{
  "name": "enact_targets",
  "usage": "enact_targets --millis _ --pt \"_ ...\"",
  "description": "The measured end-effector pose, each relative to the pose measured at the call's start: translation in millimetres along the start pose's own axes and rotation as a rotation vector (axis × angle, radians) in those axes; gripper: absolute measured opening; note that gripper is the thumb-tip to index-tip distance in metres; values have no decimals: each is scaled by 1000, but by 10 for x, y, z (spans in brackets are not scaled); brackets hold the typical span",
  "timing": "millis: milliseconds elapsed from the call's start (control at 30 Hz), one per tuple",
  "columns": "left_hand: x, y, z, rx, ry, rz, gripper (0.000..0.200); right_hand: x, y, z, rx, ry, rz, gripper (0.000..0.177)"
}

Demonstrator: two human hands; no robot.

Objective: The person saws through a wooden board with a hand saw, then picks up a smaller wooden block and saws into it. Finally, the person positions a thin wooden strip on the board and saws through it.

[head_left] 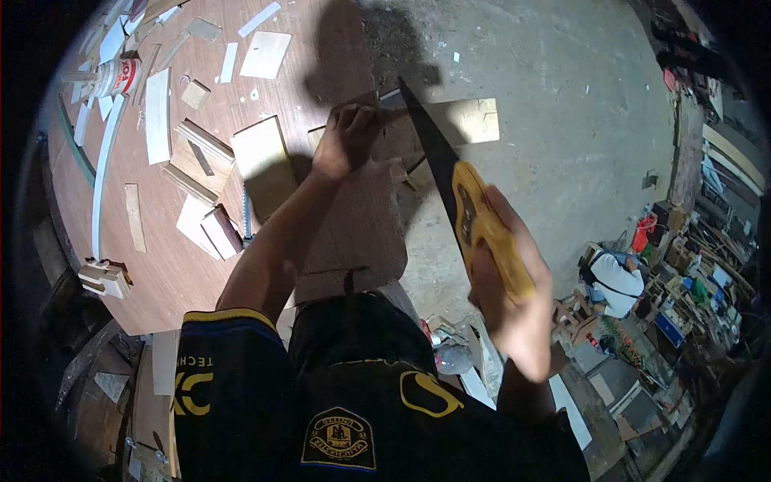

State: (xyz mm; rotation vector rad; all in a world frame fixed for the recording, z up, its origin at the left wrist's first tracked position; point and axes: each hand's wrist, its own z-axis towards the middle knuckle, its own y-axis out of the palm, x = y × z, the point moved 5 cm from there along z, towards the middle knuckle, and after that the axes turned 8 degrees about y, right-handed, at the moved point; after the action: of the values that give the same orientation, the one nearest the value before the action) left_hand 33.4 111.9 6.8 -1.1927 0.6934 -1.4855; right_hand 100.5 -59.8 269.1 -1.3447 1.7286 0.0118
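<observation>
My right hand [516, 301] is wrapped round the yellow handle of a handsaw [434, 149]. The dark blade points up and to the left, across a pale wooden board [479, 120] that sticks out past the right edge of the wooden table [353, 217]. Near that edge, my left hand [350, 138] presses on the board with its fingers bent over it. The board's left end shows just left of the hand. Whether the teeth touch the wood I cannot tell.
On the table's left lie wood offcuts [158, 116], a grooved wooden piece [201, 157], a flat board [265, 161] and a labelled bottle [116, 78]. Concrete floor [562, 104] stretches right of the table. A person in a white top [618, 281] is low down at the right, beside piled scrap.
</observation>
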Motion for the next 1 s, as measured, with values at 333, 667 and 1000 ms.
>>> enact_targets --millis 333,667,1000 --pt "-53 -7 -44 -81 -124 -264 44 50 32 -35 50 -85 -63 51" --pt "-19 12 -43 -62 2 -81 51 180 42 181 -3 -58 38 50" --pt "12 -110 23 -185 -105 -179 83 65 -43 36 -44 25 90 58"
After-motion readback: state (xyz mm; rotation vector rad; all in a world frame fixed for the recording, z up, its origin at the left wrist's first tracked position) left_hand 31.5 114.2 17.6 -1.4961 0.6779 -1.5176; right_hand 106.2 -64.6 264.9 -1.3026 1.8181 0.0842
